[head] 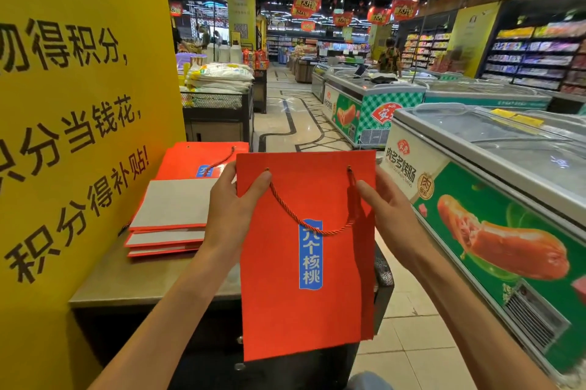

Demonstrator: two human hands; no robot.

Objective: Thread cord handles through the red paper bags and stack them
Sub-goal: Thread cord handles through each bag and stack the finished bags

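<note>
Both grips are on one red paper bag [304, 304], held upright at frame centre, above the near edge of the desk [152, 281]. Left hand [234, 208] pinches the bag's upper left edge, thumb on the front face by the left eyelet, fingers behind. Right hand [387, 215] grips the upper right edge the same way, thumb on the front just below the right eyelet. Cord handle [304, 224] is threaded thru both top holes and hangs in a loose loop across the front, its low point touching the top of the blue label [310, 254] w/ white characters.

Centre left, on the desk, lies a stack of flat red bags [171, 218], grey-white panels facing up, edges stepped. Behind that stack, another flat red bag [190, 158] w/ a dark red cord [220, 161] lying over it, partly hidden by the left hand.

Left side of frame: big yellow wall sign [79, 88] w/ black characters, right against the desk. Right side: chest freezer [494, 199] w/ a sausage picture on green, more freezers [374, 97] behind it toward upper right. Upper centre: tiled aisle [298, 123], red hanging banners [306, 4], stocked shelves [532, 56] at far right, sacks of goods [218, 77] on a rack at upper left-centre
</note>
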